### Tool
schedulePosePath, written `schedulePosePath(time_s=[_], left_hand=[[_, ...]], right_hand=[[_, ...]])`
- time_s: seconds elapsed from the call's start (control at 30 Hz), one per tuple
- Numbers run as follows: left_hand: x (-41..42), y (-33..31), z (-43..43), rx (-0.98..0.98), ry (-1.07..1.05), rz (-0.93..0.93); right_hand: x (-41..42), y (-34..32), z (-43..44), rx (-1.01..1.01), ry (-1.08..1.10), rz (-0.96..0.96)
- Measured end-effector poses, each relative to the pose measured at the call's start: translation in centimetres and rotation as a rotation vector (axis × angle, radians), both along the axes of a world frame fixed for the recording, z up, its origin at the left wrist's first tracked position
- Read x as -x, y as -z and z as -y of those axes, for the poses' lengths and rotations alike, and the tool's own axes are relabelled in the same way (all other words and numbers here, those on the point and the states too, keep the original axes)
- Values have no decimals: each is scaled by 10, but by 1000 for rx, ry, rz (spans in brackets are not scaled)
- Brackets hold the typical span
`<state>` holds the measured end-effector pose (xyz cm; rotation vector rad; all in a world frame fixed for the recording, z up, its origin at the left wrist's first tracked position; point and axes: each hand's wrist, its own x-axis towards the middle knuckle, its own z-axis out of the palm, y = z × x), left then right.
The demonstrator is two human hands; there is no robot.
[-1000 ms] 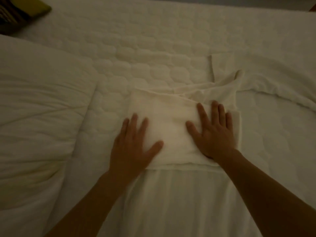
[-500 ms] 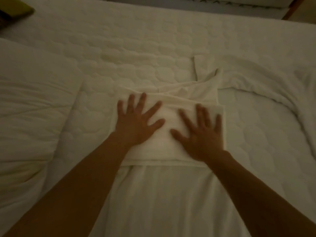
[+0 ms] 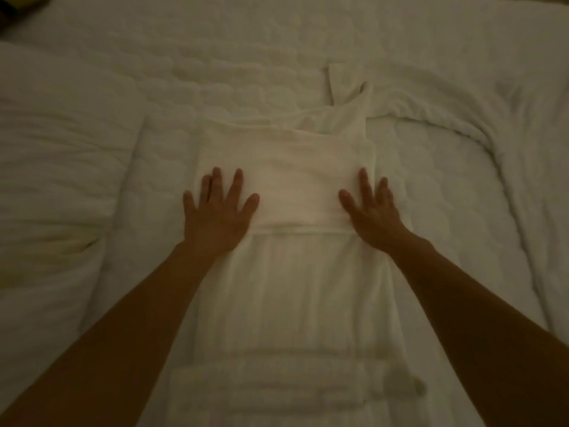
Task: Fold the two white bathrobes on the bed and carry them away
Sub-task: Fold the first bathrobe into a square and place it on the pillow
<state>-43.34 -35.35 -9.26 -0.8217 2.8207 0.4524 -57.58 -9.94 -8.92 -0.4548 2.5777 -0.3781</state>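
A white robe (image 3: 286, 180) lies in the middle of the bed (image 3: 234, 57). Its far end is folded back over itself and makes a flat, thick square. The rest of the robe runs as a long strip from that square down toward the person, between the two bare arms. Behind the square a bit of the robe sticks out in loose folds. It looks like a collar or a sleeve, but the light is too dim to tell which.

The left hand (image 3: 217, 215) lies flat on the left edge of the square. Its fingers are straight and spread wide, and they hold nothing. The right hand (image 3: 374, 212) lies flat on the right edge of the square in the same way, fingers straight and pointing away from the person, holding nothing. The two hands are well apart, with the bare middle of the square between them.

Close to the person, on the near end of the strip, sits a low white stack (image 3: 277, 392) of folded cloth. It is blurred, so what it is cannot be told.

On the left of the robe lies a puffy white quilt (image 3: 55, 167). On the right a long rumpled white cloth (image 3: 455, 124) curves across the bed — it meets the loose folds behind the square. A small dark thing (image 3: 18, 7) shows in the far left corner.
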Motion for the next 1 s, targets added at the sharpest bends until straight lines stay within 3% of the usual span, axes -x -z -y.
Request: schedulePosePath(time_s=[0.07,0.13,0.2,0.33,0.43,0.53,0.73,0.9,1.0], left_hand=[[-57,-8,-15,-135,-133,-216],[-124,-24,-34,-379,-422,-280],[-196,-39,-59,-551,-642,-194],[-319,-62,-127,-754,-767,67],[-357,-69,-160,-862,-863,81],[-367,-79,-171,-947,-970,41],[-358,-128,-154,-1091,-894,62],[-267,-189,-86,-986,-787,-54],[-182,-236,-32,-1229,-794,-197]], right_hand=[[-43,-21,-42,146,130,39],[-96,-45,-85,202,395,146],[-157,-56,-126,197,513,322],[-278,-58,-186,223,577,639],[-330,-62,-204,318,632,772],[-350,-75,-215,335,670,848],[-335,-114,-219,372,640,951],[-230,-191,-185,557,538,891],[-140,-243,-144,709,454,888]])
